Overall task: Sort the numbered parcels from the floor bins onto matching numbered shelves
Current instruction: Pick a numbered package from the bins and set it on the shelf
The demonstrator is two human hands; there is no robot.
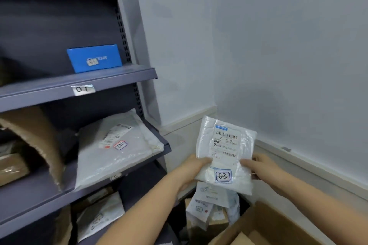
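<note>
I hold a white plastic parcel (226, 153) marked "03" upright in front of me, above the floor bin. My left hand (192, 171) grips its lower left edge and my right hand (256, 167) grips its lower right edge. To the left stands a grey shelf unit; its upper shelf (79, 83) carries a tag reading "01" (82, 89) and a blue box (94, 57). On the shelf below lies a large white mailer (117, 145) with a handwritten label.
Below my hands a bin holds several more white parcels (211, 207), one marked "04". An open cardboard box (264, 225) sits at the bottom right. Brown parcels (29, 145) fill the shelf's left side. A white wall runs behind and to the right.
</note>
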